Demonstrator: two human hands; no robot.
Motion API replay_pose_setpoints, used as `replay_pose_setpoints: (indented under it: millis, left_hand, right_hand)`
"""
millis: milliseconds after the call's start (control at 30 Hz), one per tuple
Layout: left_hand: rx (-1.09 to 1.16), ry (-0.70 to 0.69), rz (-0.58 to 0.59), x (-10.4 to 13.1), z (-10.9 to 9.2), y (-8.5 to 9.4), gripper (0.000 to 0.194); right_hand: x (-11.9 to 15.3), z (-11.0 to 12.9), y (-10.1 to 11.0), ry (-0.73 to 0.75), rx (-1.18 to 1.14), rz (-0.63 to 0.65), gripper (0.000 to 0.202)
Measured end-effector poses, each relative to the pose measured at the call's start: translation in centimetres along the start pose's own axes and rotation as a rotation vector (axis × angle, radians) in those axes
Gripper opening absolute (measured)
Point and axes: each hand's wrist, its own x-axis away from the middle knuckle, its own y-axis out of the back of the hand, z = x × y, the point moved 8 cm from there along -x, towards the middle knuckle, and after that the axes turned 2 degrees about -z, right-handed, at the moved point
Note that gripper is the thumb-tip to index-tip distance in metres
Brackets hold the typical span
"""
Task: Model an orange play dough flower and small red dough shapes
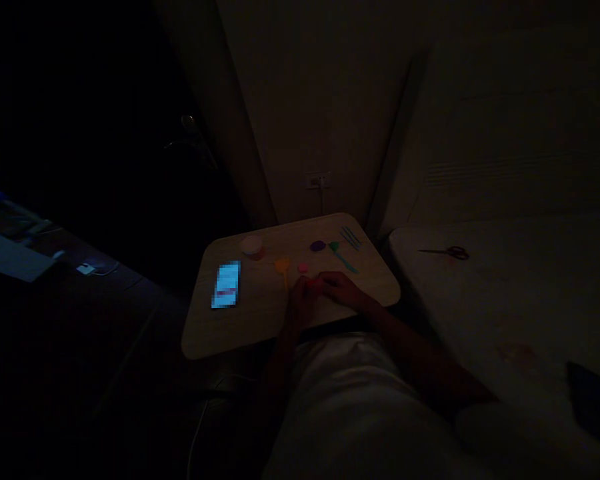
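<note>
Close together at the near edge of the small table, my left hand and my right hand have their fingers closed around a small red lump. It is too dark to tell what it is made of. Just beyond the fingers lies a small pink piece. To the left is an orange flat-headed tool, its handle pointing toward me. Farther back are a purple round piece and a green piece touching a light-blue tool.
A lit phone and a pale tub stand on the table's left side. Several thin teal sticks lie at the back right. Scissors rest on the pale surface at right. A wall outlet holds a plugged cord.
</note>
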Motion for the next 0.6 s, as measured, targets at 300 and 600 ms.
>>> replay_pose_setpoints:
  millis: [300,600]
  left_hand:
    - [-0.002,-0.06,0.073,-0.2,-1.2,-0.1,0.04]
    - [-0.025,0.073,-0.112,-0.3,-0.4,1.6,0.038]
  right_hand:
    - [-0.1,0.0,0.3,-0.026,0.019,-0.042,0.049]
    - [0.0,0.6,0.3,-0.008,0.012,-0.043,0.045]
